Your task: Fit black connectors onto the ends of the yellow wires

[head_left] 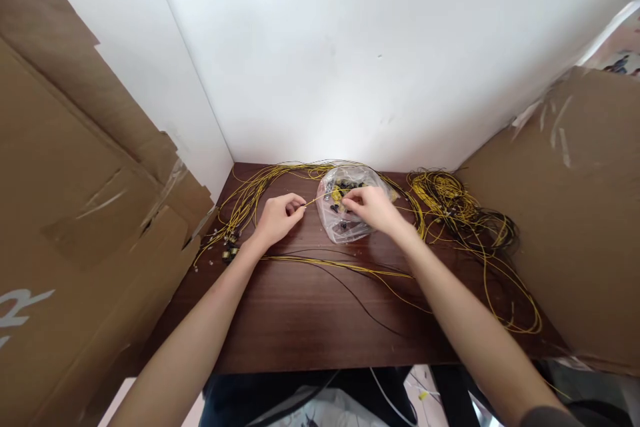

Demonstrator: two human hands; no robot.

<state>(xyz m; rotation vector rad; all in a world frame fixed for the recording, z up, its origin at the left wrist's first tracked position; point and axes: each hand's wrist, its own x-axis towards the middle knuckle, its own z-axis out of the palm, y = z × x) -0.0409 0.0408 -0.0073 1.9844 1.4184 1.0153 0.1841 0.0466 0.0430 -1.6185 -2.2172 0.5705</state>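
While the left hand (pixel 281 219) pinches a yellow wire (pixel 315 200) between thumb and forefinger, the right hand (pixel 376 207) bunches its fingertips over a clear bag (pixel 330 223); whether they hold anything, I cannot tell. The wire slants up towards the bag, which contains small black and yellow parts (pixel 337 193). Loose wires (pixel 240 210) lie to the left, a tangle (pixel 440 195) to the right, on the table (pixel 310 327).
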